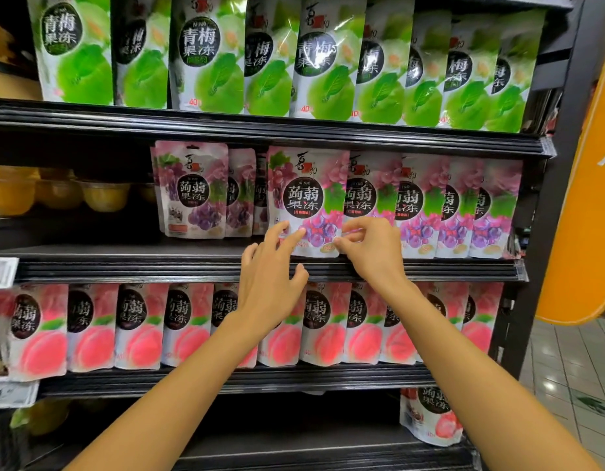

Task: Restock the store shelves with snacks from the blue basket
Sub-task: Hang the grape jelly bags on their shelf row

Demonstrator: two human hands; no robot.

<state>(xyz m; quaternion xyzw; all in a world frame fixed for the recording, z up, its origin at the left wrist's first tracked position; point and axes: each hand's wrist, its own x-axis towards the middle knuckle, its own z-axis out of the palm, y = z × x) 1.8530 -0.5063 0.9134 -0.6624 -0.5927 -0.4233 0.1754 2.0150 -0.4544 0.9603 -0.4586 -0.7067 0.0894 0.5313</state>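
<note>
So it's a tall black metal shelving unit (226, 130) with several tiers, pretty well packed. The top tier is a full row of green-and-white plastic plum jelly pouches (209, 56), standing edge to edge and overlapping toward the right end. Two tiers down there's an equally long row of pink-and-white peach jelly pouches (141, 328), running from the left edge to nearly the right post. A big curved orange sign panel (586, 215) sits just past the unit's right side.

The middle tier has the purple-and-pink grape jelly pouches (423, 205), lined up from the centre to the right end. The frontmost grape pouch (306, 198) stands upright at the left end of that row, close to the shelf's front edge and overlapping the one behind it. A few darker purple grape pouches (192, 192) stand just to its left.

The left hand (273, 266) is spread open, with straight fingertips touching that front pouch's lower left part. The right hand (369, 246) has thumb and forefinger pinching its lower right corner.

Yellow clear-plastic jelly cups (103, 195) sit at the middle tier's left end. One lone red-and-white pouch (430, 416) leans at the lowest tier's right end.
</note>
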